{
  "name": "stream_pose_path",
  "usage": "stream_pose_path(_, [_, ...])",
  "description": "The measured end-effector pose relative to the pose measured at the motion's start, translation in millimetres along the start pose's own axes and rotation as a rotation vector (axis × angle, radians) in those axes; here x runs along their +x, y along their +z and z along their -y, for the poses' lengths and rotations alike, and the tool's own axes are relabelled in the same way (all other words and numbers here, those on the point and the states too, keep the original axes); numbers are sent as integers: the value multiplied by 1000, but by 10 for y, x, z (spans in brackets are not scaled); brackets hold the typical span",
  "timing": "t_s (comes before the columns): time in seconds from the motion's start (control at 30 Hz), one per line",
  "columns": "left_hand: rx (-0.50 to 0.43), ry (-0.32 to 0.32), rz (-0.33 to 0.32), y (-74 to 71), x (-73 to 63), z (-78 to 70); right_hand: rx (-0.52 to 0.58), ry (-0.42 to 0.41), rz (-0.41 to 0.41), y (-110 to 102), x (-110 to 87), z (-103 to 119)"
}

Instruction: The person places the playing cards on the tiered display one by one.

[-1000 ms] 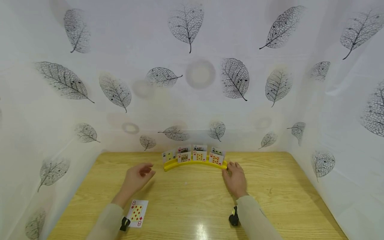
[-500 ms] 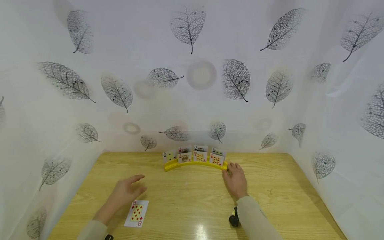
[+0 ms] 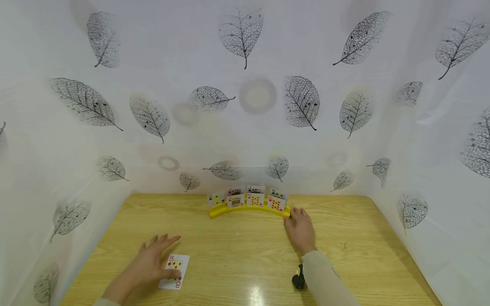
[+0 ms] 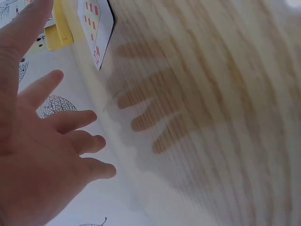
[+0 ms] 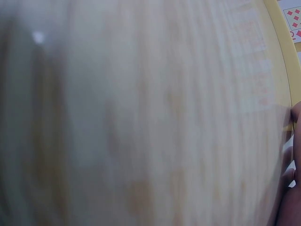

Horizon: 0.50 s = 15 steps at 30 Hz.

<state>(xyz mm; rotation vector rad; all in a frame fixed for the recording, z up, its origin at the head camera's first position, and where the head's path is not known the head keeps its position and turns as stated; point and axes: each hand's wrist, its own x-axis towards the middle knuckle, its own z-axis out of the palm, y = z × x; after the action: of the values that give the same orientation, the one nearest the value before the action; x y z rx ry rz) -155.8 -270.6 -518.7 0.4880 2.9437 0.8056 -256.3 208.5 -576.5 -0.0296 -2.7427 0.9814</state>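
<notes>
My left hand (image 3: 143, 265) is spread above the eight of diamonds playing card (image 3: 183, 264), which lies face up at the front left of the table. Its thumb overlaps the card in the head view; the left wrist view shows the fingers (image 4: 73, 120) apart with nothing between them. At the back stands a curved yellow card holder (image 3: 249, 208) with several playing cards (image 3: 254, 199) upright in two rows. My right hand (image 3: 300, 231) grips the holder's right end, thumb in front. Only the edge of that hand shows in the right wrist view, beside the yellow rim (image 5: 283, 42).
The wooden table (image 3: 237, 255) meets a white leaf-patterned curtain (image 3: 260, 140) at its back and sides. A black strap piece (image 3: 298, 278) sits at my right wrist. One card (image 3: 216, 199) stands alone at the holder's left end.
My left hand has moved from near the holder's left end back and down to the eight of diamonds, its fingers spreading. The right hand and the holder have stayed in place.
</notes>
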Motion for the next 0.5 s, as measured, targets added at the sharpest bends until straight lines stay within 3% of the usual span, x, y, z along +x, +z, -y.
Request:
stream_pose_path(0.3, [49, -38, 28, 3, -160, 61, 2, 1, -2, 21, -1, -26])
stream_pose_path(0.5, [67, -44, 22, 27, -192, 101, 0, 3, 1, 24, -3, -18])
